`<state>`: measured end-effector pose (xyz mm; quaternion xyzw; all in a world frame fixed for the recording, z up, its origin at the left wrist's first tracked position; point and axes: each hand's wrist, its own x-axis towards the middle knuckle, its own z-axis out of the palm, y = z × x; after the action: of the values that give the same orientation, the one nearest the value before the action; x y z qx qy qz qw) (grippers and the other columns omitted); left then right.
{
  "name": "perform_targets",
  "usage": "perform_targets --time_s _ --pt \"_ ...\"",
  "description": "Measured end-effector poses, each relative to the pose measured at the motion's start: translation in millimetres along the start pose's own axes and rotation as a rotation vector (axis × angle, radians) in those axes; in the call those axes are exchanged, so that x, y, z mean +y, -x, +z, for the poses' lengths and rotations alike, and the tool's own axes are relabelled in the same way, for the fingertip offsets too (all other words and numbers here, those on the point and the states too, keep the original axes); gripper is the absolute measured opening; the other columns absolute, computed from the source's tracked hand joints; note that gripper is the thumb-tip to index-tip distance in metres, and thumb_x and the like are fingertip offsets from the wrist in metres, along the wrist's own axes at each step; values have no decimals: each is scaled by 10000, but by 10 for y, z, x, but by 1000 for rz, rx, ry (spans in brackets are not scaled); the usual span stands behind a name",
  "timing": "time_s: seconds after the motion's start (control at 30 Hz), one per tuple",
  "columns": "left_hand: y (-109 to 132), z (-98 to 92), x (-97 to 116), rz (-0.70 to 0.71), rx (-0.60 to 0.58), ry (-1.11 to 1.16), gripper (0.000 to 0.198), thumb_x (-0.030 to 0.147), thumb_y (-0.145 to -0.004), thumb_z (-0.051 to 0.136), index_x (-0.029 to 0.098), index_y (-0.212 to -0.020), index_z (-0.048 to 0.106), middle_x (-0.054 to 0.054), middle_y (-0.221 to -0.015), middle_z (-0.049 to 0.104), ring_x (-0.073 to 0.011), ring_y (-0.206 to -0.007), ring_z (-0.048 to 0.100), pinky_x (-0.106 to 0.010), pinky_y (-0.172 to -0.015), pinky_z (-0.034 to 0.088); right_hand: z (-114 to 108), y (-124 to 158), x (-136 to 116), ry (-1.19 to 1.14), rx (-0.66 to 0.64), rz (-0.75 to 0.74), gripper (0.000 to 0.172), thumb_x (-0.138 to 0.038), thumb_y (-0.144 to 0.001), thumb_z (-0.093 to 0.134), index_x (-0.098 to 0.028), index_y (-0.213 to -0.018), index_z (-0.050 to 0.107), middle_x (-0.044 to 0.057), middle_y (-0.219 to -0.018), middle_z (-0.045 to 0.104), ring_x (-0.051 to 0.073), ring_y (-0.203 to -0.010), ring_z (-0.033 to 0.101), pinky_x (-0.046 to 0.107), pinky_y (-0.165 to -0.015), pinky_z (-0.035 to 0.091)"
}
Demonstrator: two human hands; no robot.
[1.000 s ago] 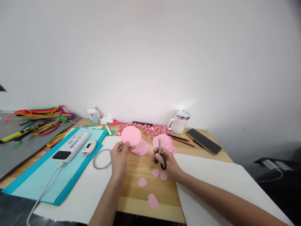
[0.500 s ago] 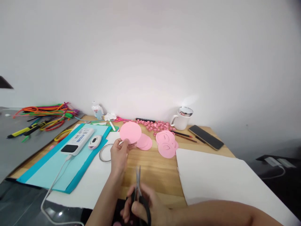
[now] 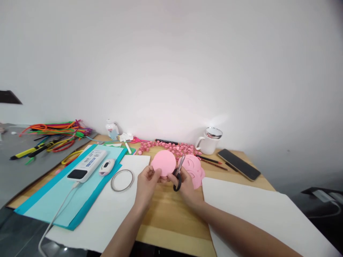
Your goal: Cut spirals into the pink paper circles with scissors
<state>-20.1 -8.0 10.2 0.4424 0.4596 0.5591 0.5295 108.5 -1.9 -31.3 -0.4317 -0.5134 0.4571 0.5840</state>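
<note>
My left hand point(image 3: 147, 182) pinches a pink paper circle point(image 3: 163, 162) by its lower edge and holds it upright above the wooden table point(image 3: 171, 210). My right hand point(image 3: 184, 185) grips black-handled scissors point(image 3: 178, 174), whose blades point up at the right edge of the circle. The two hands touch each other just below the circle. A pile of cut pink circles point(image 3: 195, 167) lies right behind the scissors.
A white sheet point(image 3: 257, 210) lies at the right and another point(image 3: 107, 210) at the left with a metal ring point(image 3: 122, 180) on it. Blue paper point(image 3: 53, 200) carries a white power bank point(image 3: 87, 165). Mug point(image 3: 209, 140), phone point(image 3: 238, 164), pencils point(image 3: 211, 160), pink rolled pieces point(image 3: 171, 145) and pipe cleaners point(image 3: 53, 134) stand behind.
My right hand with the scissors dropped toward me, then came back up to the circle. The left hand carried the circle to the right. The view shifted.
</note>
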Motion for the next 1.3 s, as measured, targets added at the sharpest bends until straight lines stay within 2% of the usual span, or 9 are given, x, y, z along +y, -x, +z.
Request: perform_targets --time_s 0.2,0.33,0.47,0.63,0.77,0.93,1.03,1.13,1.3 --pt "-75 31 -39 -5 36 -143 194 302 -666 660 153 -611 548 22 -500 598 -128 -478 570 -225 -496 456 7 2 36 -16 -7 74 261 -334 -670 691 -198 -733 478 -42 -597 472 111 -543 388 220 -480 320" --pt "-145 86 -20 31 60 -195 184 277 -662 656 158 -579 542 39 -483 582 -106 -452 544 -200 -482 435 5 -27 79 -78 8 111 232 -331 -704 659 -196 -735 473 -49 -580 457 110 -541 394 218 -490 320" --pt "-197 96 0 7 -25 -259 214 317 -655 668 156 -563 560 24 -464 584 -111 -423 531 -204 -453 422 -12 -68 108 -96 64 95 254 -340 -695 663 -195 -736 458 -57 -589 429 107 -543 387 221 -510 332" --pt "-283 3 -28 -116 -247 -312 307 398 -686 636 153 -509 584 -3 -388 560 -113 -332 496 -201 -366 378 -21 -101 71 -57 90 80 284 -363 -678 673 -194 -715 448 -60 -581 408 104 -535 370 211 -479 308" --pt "-370 -31 -71 -74 -259 -349 312 387 -689 631 159 -482 587 1 -349 553 -104 -295 472 -189 -342 346 -28 -110 77 -28 103 81 270 -378 -694 655 -190 -772 477 -48 -599 432 119 -559 400 220 -501 342" --pt "-408 44 -146 -29 -281 -319 320 406 -676 635 171 -465 587 6 -335 541 -113 -293 467 -203 -343 336 -37 -111 117 -18 88 68 275 -384 -700 648 -191 -806 484 -37 -597 457 135 -566 423 243 -526 370" --pt "-394 81 -215 -15 -225 -306 387 433 -704 597 176 -418 555 21 -299 483 -102 -271 415 -207 -332 301 -29 -103 96 -3 83 72 260 -381 -705 643 -191 -773 479 -36 -594 465 132 -560 425 246 -532 367" --pt "-388 69 -274 52 -131 -303 383 417 -715 595 178 -420 544 25 -321 489 -103 -307 428 -212 -366 322 -10 -91 59 -6 69 94 270 -389 -690 658 -192 -741 480 -25 -619 503 135 -581 455 246 -548 381" --pt "-414 12 -315 83 -19 -276 432 445 -744 555 182 -403 524 23 -320 475 -104 -323 427 -219 -399 339 2 -77 88 -55 -17 117 323 -402 -683 677 -192 -875 524 12 -731 592 155 -658 527 271 -622 422"
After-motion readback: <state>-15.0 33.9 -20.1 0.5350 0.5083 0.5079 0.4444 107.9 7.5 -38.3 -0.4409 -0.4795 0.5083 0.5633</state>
